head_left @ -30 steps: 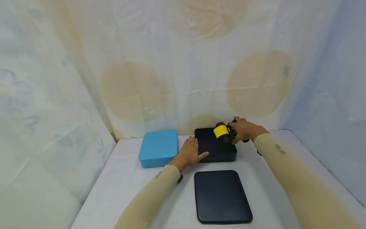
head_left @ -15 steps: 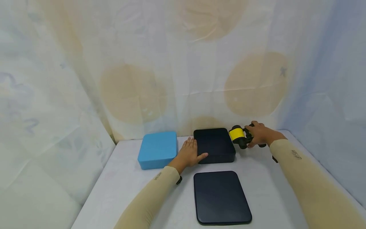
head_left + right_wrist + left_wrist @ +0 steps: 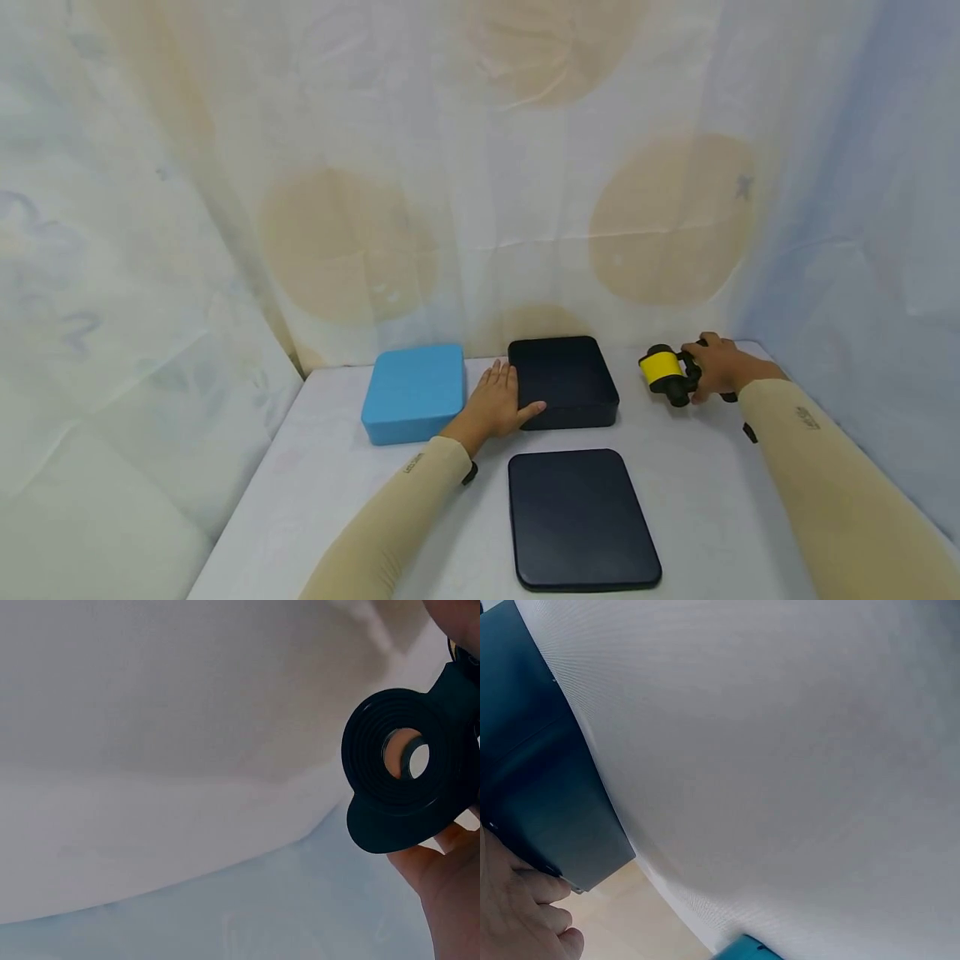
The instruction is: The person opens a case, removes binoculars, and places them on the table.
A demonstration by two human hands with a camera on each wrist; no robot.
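Clearly printed along each beige sleeve, small dark lettering, too small to read. Right hand point(image 3: 718, 367) curled round a black roller-shaped gadget with a yellow band point(image 3: 664, 372), held just above the white desk point(image 3: 697, 475) near its far right corner, well right of the open dark navy box point(image 3: 562, 380). Seen end-on from the right wrist: black round ribbed end cap with a hollow centre point(image 3: 407, 756), fingers point(image 3: 450, 889) wrapped beneath. Yellow band smooth and bright, black at both ends, body lying roughly level and pointing left.

Left hand point(image 3: 497, 403) flat, fingers straight and together, resting against the left wall of the dark navy box, thumb stretched along its near edge; from the left wrist, fingertips point(image 3: 532, 896) touching the box's lower corner. Just left of that hand, a light blue rounded rectangular box point(image 3: 415, 392). Nearer on the desk, a flat dark navy rounded lid point(image 3: 581, 517), apart from the box.
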